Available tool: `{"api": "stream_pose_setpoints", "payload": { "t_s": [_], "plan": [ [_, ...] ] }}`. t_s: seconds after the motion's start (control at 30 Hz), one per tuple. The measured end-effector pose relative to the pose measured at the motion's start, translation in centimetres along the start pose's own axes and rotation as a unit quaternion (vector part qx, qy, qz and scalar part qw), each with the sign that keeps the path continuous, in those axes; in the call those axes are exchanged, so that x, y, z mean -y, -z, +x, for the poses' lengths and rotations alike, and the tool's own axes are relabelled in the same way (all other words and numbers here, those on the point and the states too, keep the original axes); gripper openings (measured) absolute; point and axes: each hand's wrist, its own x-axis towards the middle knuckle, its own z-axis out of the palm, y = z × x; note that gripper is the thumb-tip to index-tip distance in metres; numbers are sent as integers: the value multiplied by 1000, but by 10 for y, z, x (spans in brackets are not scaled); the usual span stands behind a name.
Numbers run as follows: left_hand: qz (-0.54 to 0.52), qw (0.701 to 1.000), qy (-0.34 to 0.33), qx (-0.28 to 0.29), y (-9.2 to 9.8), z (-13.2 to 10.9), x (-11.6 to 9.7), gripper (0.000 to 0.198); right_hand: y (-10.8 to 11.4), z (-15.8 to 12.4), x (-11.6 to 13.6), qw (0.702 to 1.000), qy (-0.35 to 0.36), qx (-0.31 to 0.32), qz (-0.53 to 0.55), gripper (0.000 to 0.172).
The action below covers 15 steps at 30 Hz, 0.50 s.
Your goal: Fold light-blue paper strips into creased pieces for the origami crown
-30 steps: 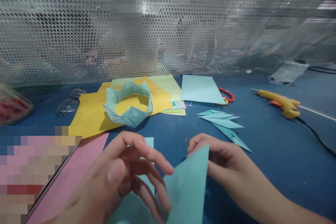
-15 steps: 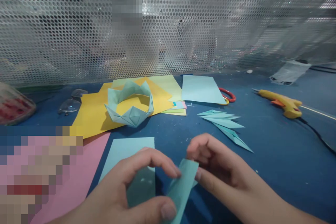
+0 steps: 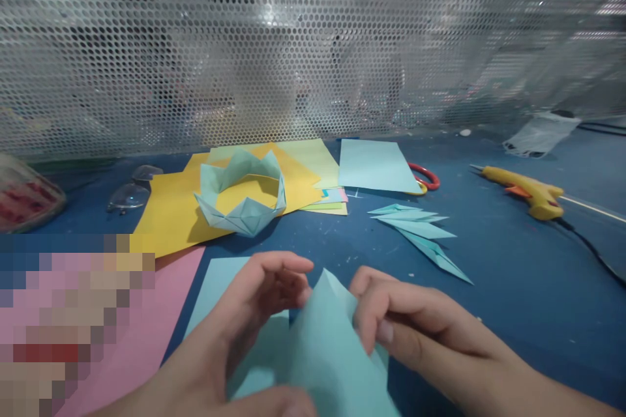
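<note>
The blue sheet [image 3: 332,358] is pinched at its right flank by the fingers [image 3: 368,319] of the right hand [image 3: 420,326], thumb and forefinger being closed on the paper. The left hand [image 3: 239,313] is curved and open, with a wide gap left between thumb and fingers; its fingertips are set at the sheet's left edge, though whether any pressure is applied there cannot be told.

The sheet is thus enclosed between the hands: it is found just right of the left fingers and directly left of the right ones, by which it is most firmly met. One corner is pointed up and away from the body. From this peak a slanting edge is led toward the lower right, past the right fingertips; this slant is judged to be the relation that matters most. The near end is cut off by the frame, so the full long axis cannot be read.

Beneath the left hand a flat sheet [image 3: 212,287] is laid on the table [image 3: 518,287], with pink paper [image 3: 166,306] placed to its left. Farther out, a folded ring [image 3: 249,216] is rested on yellow paper [image 3: 169,212], and slender folded pieces [image 3: 420,227] are fanned out beyond the right hand. At the far right a glue gun [image 3: 528,189] is laid, its tip turned leftward.
</note>
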Motion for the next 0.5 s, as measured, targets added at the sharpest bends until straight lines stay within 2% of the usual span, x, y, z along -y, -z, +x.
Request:
{"api": "stream_pose_setpoints", "payload": {
  "t_s": [0.07,0.1,0.17,0.2,0.27,0.4,0.43,0.5],
  "plan": [
    [-21,998,45,-38,5,3,-3,53,1,-1,-1,999,-8,-18,-38,35],
    [8,996,64,-56,7,6,-6,42,2,-1,-3,997,-12,-32,-70,30],
    [122,988,63,-67,9,11,-10,20,5,1,-9,987,-35,-57,-145,25],
    [178,981,48,-62,9,14,-12,16,6,1,-13,981,-47,-66,-177,25],
    [259,965,11,-39,7,17,-12,27,8,2,-19,971,-54,-76,-222,28],
    [377,922,-88,10,-1,9,0,44,11,0,-23,957,9,-40,-287,34],
    [420,900,-117,11,-5,5,4,46,11,-1,-22,954,20,-22,-298,36],
    [526,833,-173,-11,-12,-5,13,50,11,0,-22,950,30,2,-311,39]
  ]
}}
